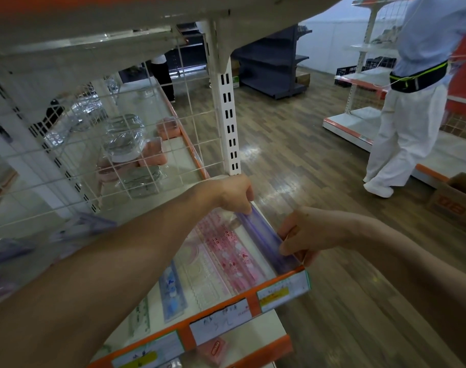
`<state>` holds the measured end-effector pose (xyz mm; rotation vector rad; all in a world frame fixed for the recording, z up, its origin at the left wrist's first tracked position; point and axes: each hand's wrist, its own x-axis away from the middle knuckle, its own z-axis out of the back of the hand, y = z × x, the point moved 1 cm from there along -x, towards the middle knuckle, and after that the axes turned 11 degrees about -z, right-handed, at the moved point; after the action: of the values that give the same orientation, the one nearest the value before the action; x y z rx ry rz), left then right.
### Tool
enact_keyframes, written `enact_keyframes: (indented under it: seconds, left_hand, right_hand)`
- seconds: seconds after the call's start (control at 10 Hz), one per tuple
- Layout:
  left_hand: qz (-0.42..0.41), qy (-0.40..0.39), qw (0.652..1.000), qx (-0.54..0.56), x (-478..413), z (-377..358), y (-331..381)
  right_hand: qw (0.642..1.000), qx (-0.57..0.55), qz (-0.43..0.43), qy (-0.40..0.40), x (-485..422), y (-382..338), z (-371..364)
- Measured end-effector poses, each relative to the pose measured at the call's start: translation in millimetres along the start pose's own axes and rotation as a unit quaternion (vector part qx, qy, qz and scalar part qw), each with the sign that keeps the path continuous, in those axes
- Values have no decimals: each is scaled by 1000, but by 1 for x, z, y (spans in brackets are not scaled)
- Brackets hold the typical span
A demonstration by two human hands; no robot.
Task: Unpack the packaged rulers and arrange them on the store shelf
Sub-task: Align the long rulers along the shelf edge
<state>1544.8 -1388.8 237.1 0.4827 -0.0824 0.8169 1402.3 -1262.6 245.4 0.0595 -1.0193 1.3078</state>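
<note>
Both hands are clamped on one long purple ruler (263, 239) at the right end of the store shelf (253, 301). The left hand (236, 193) has its fingers curled down over the ruler's far end. The right hand (303, 235) pinches the near end, just behind the shelf's orange front lip. The hands are apart, with the ruler's length between them.

The ruler is translucent violet, narrow and straight. It runs from near to far along the shelf's right edge. Blur hides whether it is a single piece or several held together, and whether it rests flat or on its edge.

Just left of it, more rulers lie flat on the white shelf, side by side and roughly parallel. There are pink rulers (226, 251) printed with small figures and a clear ruler (201, 281) with a wavy edge. Further left are a blue ruler (172, 293) and a pale green ruler (139, 318). White and yellow price labels (275, 293) sit in the orange lip.

Behind the shelf stands a white wire grid (136, 123), with clear plastic packs (124, 136) seen through it. Across the wooden floor (293, 155) to the right, a person in white trousers (404, 144) stands near a cardboard box (457, 201).
</note>
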Motion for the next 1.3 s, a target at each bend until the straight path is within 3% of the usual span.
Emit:
enact_keyframes:
  seconds: [0.2, 0.3, 0.4, 0.5, 0.7, 0.9, 1.3]
  left_hand:
    - [13, 14, 1000, 16, 15, 20, 4]
    - [60, 17, 998, -1, 29, 42, -14]
    - [158, -18, 983, -96, 46, 46, -30]
    - [193, -22, 973, -129, 62, 41, -34]
    - [154, -42, 981, -114, 39, 18, -62]
    - [145, -33, 987, -67, 38, 19, -43]
    - [167, 31, 984, 45, 33, 15, -45]
  right_hand:
    - [998, 58, -2, 18, 2, -5, 3]
    - [988, 99, 4, 119, 9, -17, 13]
    - [971, 119, 52, 201, 6, -48, 21]
    - [952, 193, 78, 224, -6, -85, 6]
    - [894, 375, 130, 206, -4, -101, -56]
    - [888, 389, 119, 212, -11, -93, -67]
    - [919, 307, 119, 218, -4, -78, -69]
